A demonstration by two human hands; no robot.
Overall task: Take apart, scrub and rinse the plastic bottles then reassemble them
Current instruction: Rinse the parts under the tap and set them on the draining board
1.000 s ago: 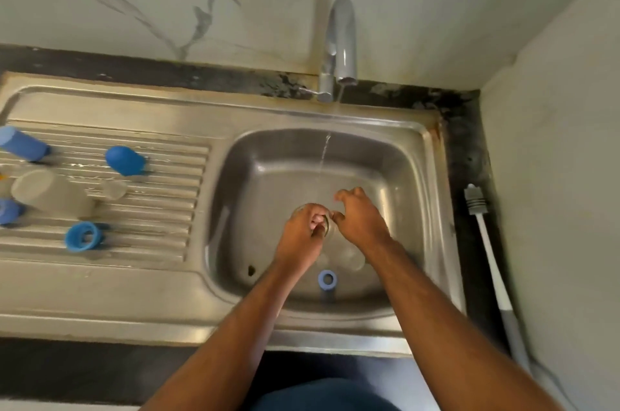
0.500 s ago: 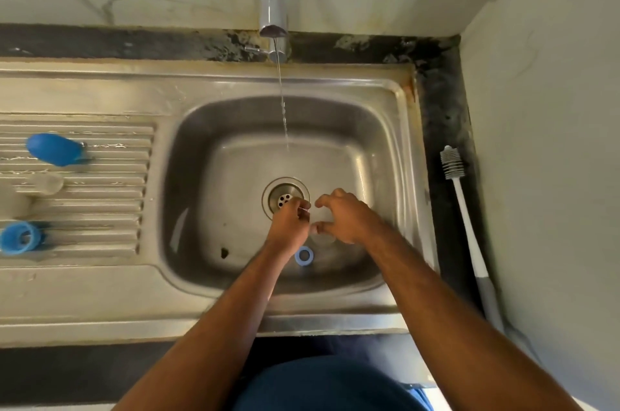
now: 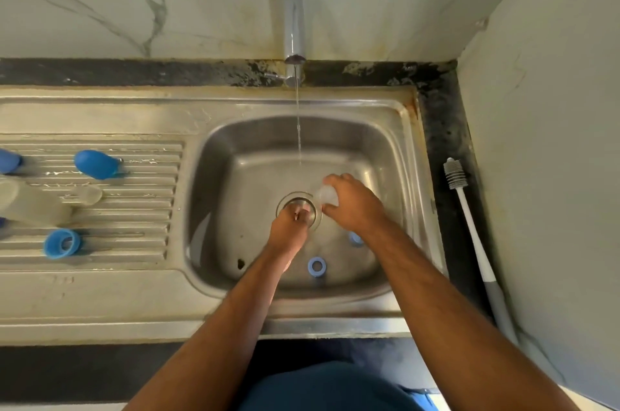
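Note:
My right hand (image 3: 352, 205) grips a small translucent bottle part (image 3: 327, 194) low in the sink basin (image 3: 385, 155), just right of the thin water stream (image 3: 298, 128). Over the drain (image 3: 313, 209), my left hand (image 3: 290, 231) has its fingers curled downward, and whatever they hold is hidden. A blue ring (image 3: 316, 265) lies on the basin floor near the front. A second blue ring (image 3: 355, 238) shows partly under my right wrist. On the drainboard lie a clear bottle body (image 3: 33, 200), a blue cap (image 3: 95, 164), another blue ring (image 3: 62, 242) and a blue piece (image 3: 8, 160) at the left edge.
The chrome tap (image 3: 293, 17) runs from the back wall. A white bottle brush (image 3: 469, 226) lies on the dark counter strip right of the sink, close to the side wall. A dark speck (image 3: 240, 264) sits on the basin floor at front left.
My right hand has lifted away from the left and moved back toward the stream with the translucent part. My left hand stays at the drain. The view shifted right then back.

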